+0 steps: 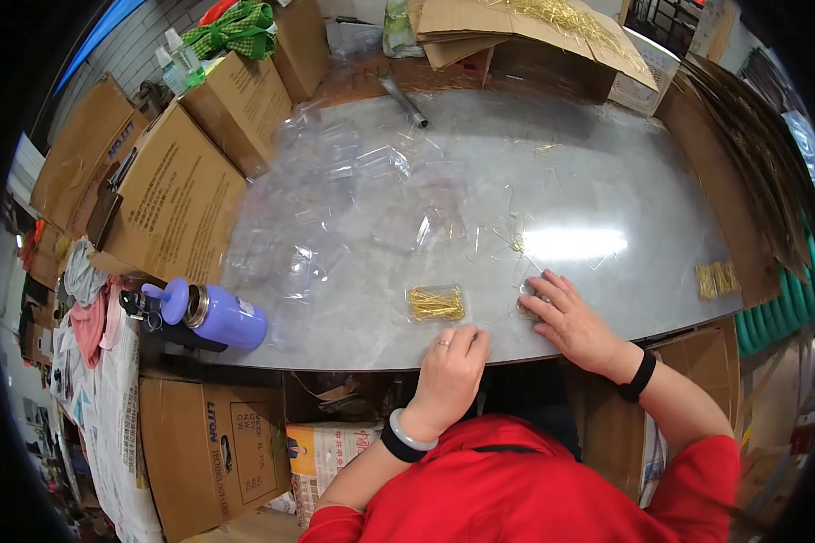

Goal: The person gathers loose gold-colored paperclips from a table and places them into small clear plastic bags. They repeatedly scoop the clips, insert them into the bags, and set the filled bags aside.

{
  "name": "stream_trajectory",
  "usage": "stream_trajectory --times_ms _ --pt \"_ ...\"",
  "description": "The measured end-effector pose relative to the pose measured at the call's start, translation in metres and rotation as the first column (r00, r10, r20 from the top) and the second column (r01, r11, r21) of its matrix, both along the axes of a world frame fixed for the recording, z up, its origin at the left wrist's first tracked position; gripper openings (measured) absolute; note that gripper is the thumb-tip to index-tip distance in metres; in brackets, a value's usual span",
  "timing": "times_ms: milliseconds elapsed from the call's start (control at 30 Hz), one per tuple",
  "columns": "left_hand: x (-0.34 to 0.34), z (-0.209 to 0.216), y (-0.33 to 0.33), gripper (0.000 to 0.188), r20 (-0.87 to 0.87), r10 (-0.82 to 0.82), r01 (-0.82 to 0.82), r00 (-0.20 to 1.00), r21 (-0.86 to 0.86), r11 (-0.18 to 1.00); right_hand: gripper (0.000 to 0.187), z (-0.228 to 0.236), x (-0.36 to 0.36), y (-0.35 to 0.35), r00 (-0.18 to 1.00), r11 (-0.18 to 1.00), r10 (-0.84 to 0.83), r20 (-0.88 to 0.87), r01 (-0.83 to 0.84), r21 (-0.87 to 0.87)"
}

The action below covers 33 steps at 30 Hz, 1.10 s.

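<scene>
Close to the table's front edge is my left hand (451,373), its fingers curled and pressed together. What it holds, if anything, is hidden. Just beyond those knuckles lies a small clear plastic box (436,303) filled with thin gold wire pieces. My right hand (569,319) reaches onto the tabletop, with bent fingers over a small shiny thing (524,309) that is mostly covered and too small to name. Past its fingertips, loose bent gold wires (514,244) are scattered on the grey table (607,303).
Clear plastic cases (308,258) are piled on the left half. A purple bottle (231,317) lies near the left front edge. Another gold wire bundle (717,281) sits at the right edge. A dark tube (404,101) lies at the back. Cardboard boxes (181,190) border the left side.
</scene>
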<state>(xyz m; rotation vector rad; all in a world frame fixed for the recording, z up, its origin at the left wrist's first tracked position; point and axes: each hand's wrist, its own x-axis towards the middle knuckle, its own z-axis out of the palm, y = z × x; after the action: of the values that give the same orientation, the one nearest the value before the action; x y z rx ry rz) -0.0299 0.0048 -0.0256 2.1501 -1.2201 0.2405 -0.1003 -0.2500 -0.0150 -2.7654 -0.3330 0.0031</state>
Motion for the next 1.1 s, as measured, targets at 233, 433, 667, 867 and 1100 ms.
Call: stream_trajectory --times_ms 233,433,667,867,1100 --pt "0.003 -0.002 -0.03 0.039 -0.036 0.022 -0.019 0.999 0.085 0.996 0.066 -0.017 -0.027 -0.035 0.857 0.873 -0.482 0.184 0.488 0.015" --pt "0.001 0.004 -0.045 0.056 -0.134 0.011 -0.01 0.991 0.006 1.0 0.077 0.005 -0.031 0.001 0.962 0.968 -0.241 0.127 0.229 0.102" --pt "-0.002 0.004 -0.047 0.07 -0.015 0.086 -0.084 0.996 0.093 0.992 0.069 0.02 -0.047 0.012 0.916 0.93 -0.346 0.204 0.307 0.2" --pt "0.005 0.0 -0.057 0.077 -0.124 -0.059 0.058 0.991 -0.01 0.998 0.036 0.001 -0.044 0.011 0.842 0.924 -0.383 0.38 0.342 0.172" --pt "0.009 -0.009 -0.058 0.066 -0.107 -0.084 0.086 0.991 0.011 0.996 0.028 -0.008 -0.025 0.048 0.85 0.92 -0.369 0.377 0.276 0.279"
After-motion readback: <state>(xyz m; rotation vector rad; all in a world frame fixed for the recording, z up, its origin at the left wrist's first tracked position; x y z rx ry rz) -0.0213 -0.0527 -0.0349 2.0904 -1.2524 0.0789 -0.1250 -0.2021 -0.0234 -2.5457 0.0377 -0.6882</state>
